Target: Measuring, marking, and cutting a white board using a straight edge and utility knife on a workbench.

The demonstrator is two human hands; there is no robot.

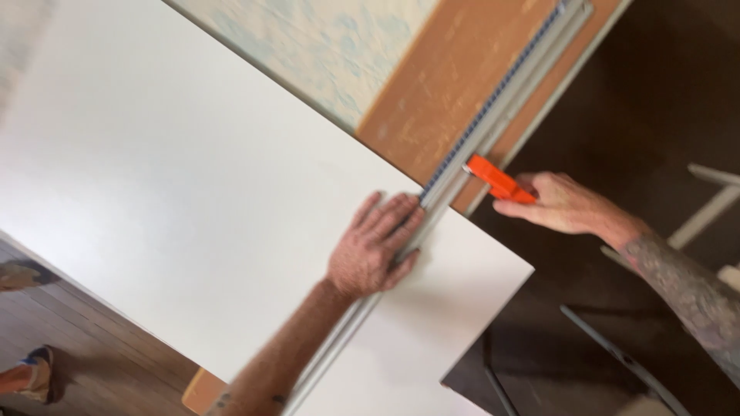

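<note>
A large white board (177, 192) lies across a brown work table (455, 77). A long grey metal straightedge (493, 108) runs diagonally over the board. My left hand (374, 246) presses flat on the straightedge and the board, fingers spread. My right hand (559, 204) grips an orange utility knife (497, 179) whose tip sits against the straightedge at the board's far edge.
A pale blue patterned sheet (324, 46) lies on the table beyond the board. Dark floor and grey metal frame pieces (617, 354) are at the right. Another person's sandalled feet (31, 370) stand on the wooden floor at the lower left.
</note>
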